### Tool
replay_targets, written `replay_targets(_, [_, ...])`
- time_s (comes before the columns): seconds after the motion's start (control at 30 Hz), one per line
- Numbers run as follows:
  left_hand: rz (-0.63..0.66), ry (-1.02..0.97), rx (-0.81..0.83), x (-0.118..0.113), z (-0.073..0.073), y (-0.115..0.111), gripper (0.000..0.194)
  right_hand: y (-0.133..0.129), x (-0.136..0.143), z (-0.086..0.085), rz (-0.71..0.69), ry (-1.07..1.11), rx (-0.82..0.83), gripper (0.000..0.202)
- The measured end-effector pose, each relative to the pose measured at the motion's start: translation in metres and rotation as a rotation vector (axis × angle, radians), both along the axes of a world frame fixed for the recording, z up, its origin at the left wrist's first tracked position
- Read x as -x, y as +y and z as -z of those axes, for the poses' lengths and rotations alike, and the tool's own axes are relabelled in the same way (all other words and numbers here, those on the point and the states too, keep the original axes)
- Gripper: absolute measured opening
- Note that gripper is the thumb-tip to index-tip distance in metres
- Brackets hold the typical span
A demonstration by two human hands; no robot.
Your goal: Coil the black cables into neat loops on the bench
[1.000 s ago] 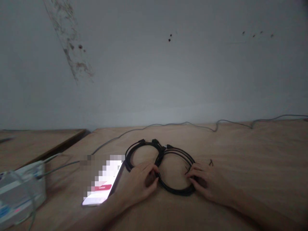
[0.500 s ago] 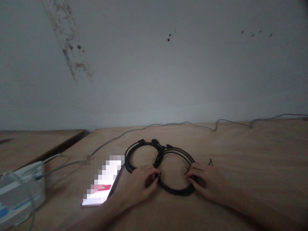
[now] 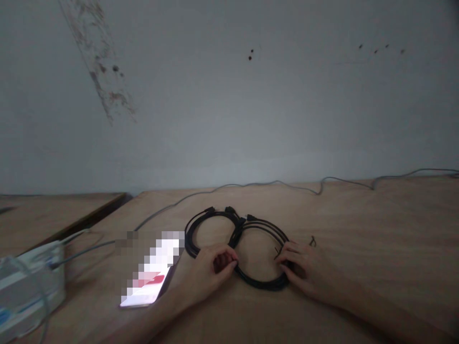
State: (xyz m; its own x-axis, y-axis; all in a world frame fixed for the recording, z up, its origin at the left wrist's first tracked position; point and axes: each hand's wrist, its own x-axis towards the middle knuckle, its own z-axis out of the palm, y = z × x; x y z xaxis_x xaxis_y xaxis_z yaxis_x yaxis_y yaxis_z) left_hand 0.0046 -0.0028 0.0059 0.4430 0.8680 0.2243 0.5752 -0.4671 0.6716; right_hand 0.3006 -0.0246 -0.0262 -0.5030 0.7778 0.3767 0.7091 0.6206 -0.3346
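Head view: pinching the right coil (image 3: 265, 286) of cable from either side with left hand (image 3: 204, 272) and right hand (image 3: 314, 268), each grip seemingly closed on it, likely to keep loops gathered on the tabletop (image 3: 366, 215). With a phone (image 3: 143, 297) lying face up leftward, perhaps for glancing; left coil (image 3: 190, 239) overlapping beyond; then a thin wire (image 3: 229, 185) near the wall (image 3: 229, 119), probably out of the way.
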Motion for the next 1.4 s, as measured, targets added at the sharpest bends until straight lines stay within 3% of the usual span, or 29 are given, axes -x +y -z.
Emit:
replay_targets(0.53, [-0.064, -0.037, -0.034, 0.003, -0.011, -0.006, 0.012, 0.000, 0.000, -0.001, 0.002, 0.000, 0.001, 0.022])
replay_targets(0.77, [-0.063, -0.053, -0.192, 0.005, -0.012, -0.010, 0.015, 0.000, 0.001, -0.001, -0.002, 0.027, -0.004, 0.021])
replay_targets(0.93, [-0.085, -0.069, -0.115, 0.005, -0.013, -0.010, 0.016, 0.000, 0.001, -0.001, 0.005, 0.015, 0.004, 0.021])
replay_targets(1.27, [0.065, -0.081, -0.006, 0.002, -0.007, -0.005, 0.011, -0.001, 0.001, -0.004, -0.007, 0.002, 0.019, 0.019])
replay_targets(1.4, [-0.022, -0.072, 0.013, 0.005, -0.005, 0.000, 0.012, -0.001, 0.002, -0.002, -0.022, 0.013, 0.024, 0.021])
